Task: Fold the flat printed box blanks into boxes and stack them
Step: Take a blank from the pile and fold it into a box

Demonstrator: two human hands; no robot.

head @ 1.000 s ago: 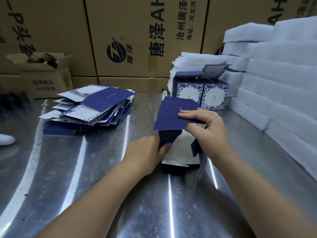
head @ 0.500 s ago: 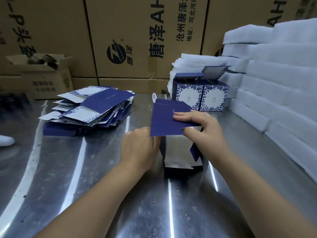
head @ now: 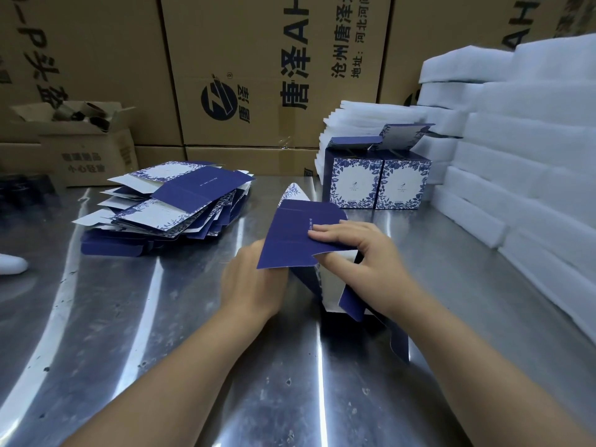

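Note:
A half-formed blue and white box blank [head: 296,237] stands on the steel table [head: 161,350] between my hands. My right hand [head: 364,266] pinches its dark blue top panel, fingers on top and thumb below. My left hand [head: 251,282] sits against the blank's left side, its fingertips hidden under the panel. A loose blue flap hangs down by my right wrist. A pile of flat blanks [head: 167,204] lies at the left. Two folded boxes [head: 377,183] stand side by side behind, lids open.
Stacks of white foam sheets [head: 516,175] fill the right side and back right. Big brown cartons [head: 258,75] form a wall behind. A small open carton [head: 84,146] sits at the back left. A white object [head: 9,264] shows at the left edge.
Both hands and the blank have shifted left and slightly away. The blue top panel has tilted up further and a white printed flap now shows behind it.

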